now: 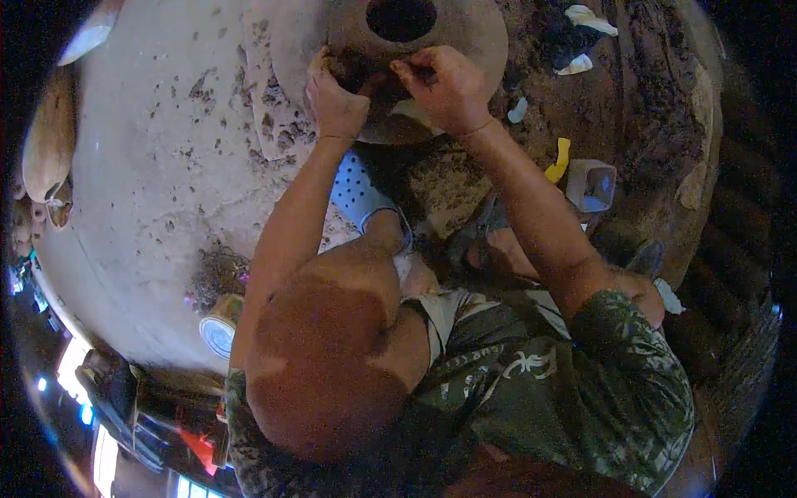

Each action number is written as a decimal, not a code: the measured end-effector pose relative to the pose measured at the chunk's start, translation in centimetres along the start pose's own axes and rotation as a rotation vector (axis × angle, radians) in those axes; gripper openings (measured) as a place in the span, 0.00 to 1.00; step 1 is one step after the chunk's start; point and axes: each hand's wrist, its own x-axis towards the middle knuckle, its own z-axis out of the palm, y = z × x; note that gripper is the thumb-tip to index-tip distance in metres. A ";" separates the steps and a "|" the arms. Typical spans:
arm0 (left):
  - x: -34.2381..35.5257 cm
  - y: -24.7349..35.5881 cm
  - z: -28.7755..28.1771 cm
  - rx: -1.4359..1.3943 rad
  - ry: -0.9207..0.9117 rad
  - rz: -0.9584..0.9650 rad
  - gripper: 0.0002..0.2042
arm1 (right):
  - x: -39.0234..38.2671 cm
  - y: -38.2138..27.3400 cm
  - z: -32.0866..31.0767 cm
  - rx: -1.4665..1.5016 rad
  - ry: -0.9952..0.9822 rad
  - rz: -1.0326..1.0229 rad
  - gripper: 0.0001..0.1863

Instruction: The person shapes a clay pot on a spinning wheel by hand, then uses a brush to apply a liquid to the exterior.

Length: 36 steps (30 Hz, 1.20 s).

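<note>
A large, rounded grey-brown clay vessel (477,37) stands at the top of the view, with a dark round opening in it. My left hand (339,101) is at its near side, fingers and thumb curled about a dark patch that could be wet clay or a hollow. To its right, my right hand (452,87) is closed in a pinch at the vessel's surface. Something small and dark shows at those fingertips, too dim to name. Shadow hides the vessel's wall between the hands. Below them a paler curved part (411,116) shows.
Dark crumbs (286,133) litter the pale floor at left. A blue perforated clog (357,191) is on my foot below the vessel. At right lie a yellow curved piece (559,160) and a clear square container (592,185). A round tin (218,334) stands by my left arm.
</note>
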 end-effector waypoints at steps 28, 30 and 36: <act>2.4 -2.4 -2.2 -0.007 -0.174 0.115 0.49 | 6.0 1.6 -5.2 0.453 -0.383 0.353 0.47; 2.9 -1.4 -2.2 0.043 -0.186 0.105 0.49 | 4.9 4.5 -3.8 0.310 -0.340 0.239 0.49; 3.0 -0.8 -2.2 0.005 -0.155 0.119 0.48 | 3.5 4.1 -2.9 -0.089 -0.485 0.334 0.50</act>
